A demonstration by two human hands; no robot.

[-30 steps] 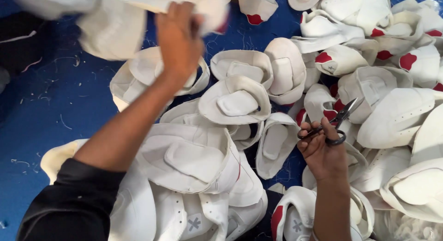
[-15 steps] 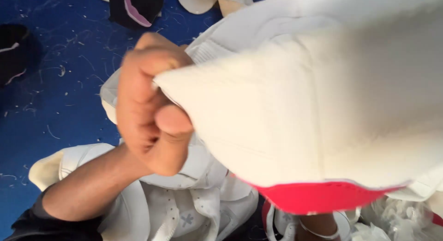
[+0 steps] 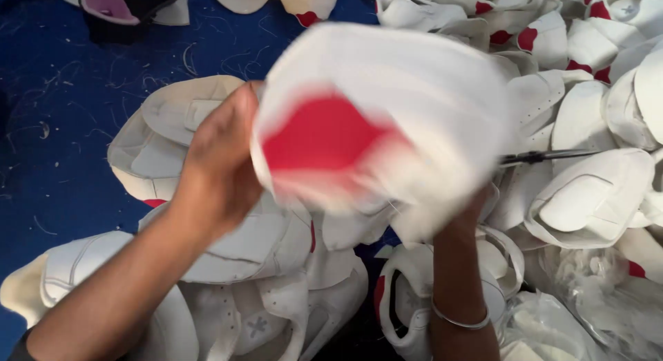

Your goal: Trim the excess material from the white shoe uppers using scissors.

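My left hand grips the left edge of a white shoe upper with a red patch, held up in front of me and blurred by motion. My right hand is mostly hidden behind that upper; only its wrist with a thin metal bangle shows. The blades of a pair of scissors stick out to the right from behind the upper, held in my right hand.
Several white shoe uppers with red patches lie piled on a blue surface at right and below. More uppers lie under my left arm. A dark and pink piece lies at top left. Thread scraps litter the blue surface.
The lifted upper has moved back from the camera and turned, now showing its red patch. The scissors blades have come into view at its right edge.
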